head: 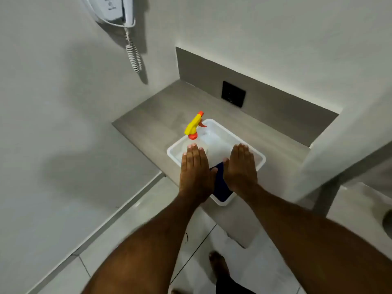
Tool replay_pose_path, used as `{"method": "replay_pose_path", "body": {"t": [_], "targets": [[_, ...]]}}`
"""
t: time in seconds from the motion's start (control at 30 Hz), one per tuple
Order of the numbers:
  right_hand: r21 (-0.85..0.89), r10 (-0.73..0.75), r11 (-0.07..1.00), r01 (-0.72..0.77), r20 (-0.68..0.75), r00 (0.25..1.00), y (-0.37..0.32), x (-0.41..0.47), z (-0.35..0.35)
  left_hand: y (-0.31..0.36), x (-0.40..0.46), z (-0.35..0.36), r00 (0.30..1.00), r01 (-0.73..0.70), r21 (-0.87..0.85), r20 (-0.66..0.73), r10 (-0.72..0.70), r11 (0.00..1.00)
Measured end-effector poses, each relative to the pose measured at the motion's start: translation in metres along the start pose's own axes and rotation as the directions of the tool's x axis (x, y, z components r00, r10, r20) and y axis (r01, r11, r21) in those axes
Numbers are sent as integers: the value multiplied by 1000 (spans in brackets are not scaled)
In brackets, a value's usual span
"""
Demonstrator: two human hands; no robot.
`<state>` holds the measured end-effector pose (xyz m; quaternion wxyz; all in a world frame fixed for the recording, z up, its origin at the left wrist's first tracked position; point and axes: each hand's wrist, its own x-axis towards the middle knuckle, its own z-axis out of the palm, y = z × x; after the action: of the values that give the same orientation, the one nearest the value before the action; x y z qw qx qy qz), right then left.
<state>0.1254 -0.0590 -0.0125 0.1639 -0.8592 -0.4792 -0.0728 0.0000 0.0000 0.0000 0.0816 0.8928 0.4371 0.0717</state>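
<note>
Tray [262, 159]: white plastic tub, rectangular, set cornerwise on the grey desk close to its front edge; both hands are held flat over its near half.
Foot [218, 266]: bare, on the pale tiled floor [148, 211], almost straight below the camera.
Left grip [196, 172]: palm down, fingers straight and pressed together, over the tray's left rim. It holds nothing; whether it rests on the rim cannot be told.
Right grip [241, 168]: palm down, fingers straight and close together, over the tray's right half, thumb tip above the cloth. It holds nothing; contact beneath it is hidden.
Cloth [221, 188]: dark blue, in the tray's near corner, seen between the two hands and partly covered by both.
Spray bottle [194, 126]: clear body inside the tray, tilted; yellow trigger head with orange nozzle and collar at the far-left rim, just beyond the left fingertips.
Desk [148, 115]: grey stone-look ledge in a wall recess; carries the tray.
Wall plate [233, 94]: black, square, on the recess's back panel — well apart from the tray.
Hair dryer [114, 7]: white, wall-mounted at upper left — coiled cord [134, 55] hanging below it.
</note>
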Motion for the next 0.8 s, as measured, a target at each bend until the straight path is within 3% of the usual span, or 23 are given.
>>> {"method": "replay_pose_path", "body": {"t": [0.07, 0.17, 0.37, 0.43, 0.47, 0.5, 0.57, 0.67, 0.8], "targets": [[-9, 30, 1000, -28, 215, 976, 6, 4, 2, 6, 4, 4, 998, 29, -14, 51, -28, 999], [-30, 75, 997, -69, 484, 872, 17, 14, 8, 8, 10, 18, 987, 72, -1, 142, -71, 997], [-138, 132, 989, -55, 642, 755, 19, 26, 31, 16, 26, 35, 886, 97, 110, 443, -136, 989], [-87, 166, 985, -149, 711, 683, 17, 36, 35, 18, 34, 32, 847, 103, 46, 520, -112, 994], [-19, 192, 965, -263, 738, 648, 16, 42, 35, 17, 38, 30, 834, 118, -4, 543, -97, 993], [70, 213, 916, -394, 749, 627, 14, 46, 34, 15, 41, 28, 833, 143, -64, 546, -85, 988], [261, 241, 786, -561, 706, 666, 9, 53, 24, 9, 43, 19, 860, 231, -244, 504, -81, 942], [496, 187, 658, -567, 622, 761, -12, 51, -1, -12, 27, -8, 940, 295, -569, 318, -126, 768], [666, -2, 588, -460, 570, 821, -68, 29, -24, -60, -22, -38, 967, 239, -604, 73, -246, 760]]}}
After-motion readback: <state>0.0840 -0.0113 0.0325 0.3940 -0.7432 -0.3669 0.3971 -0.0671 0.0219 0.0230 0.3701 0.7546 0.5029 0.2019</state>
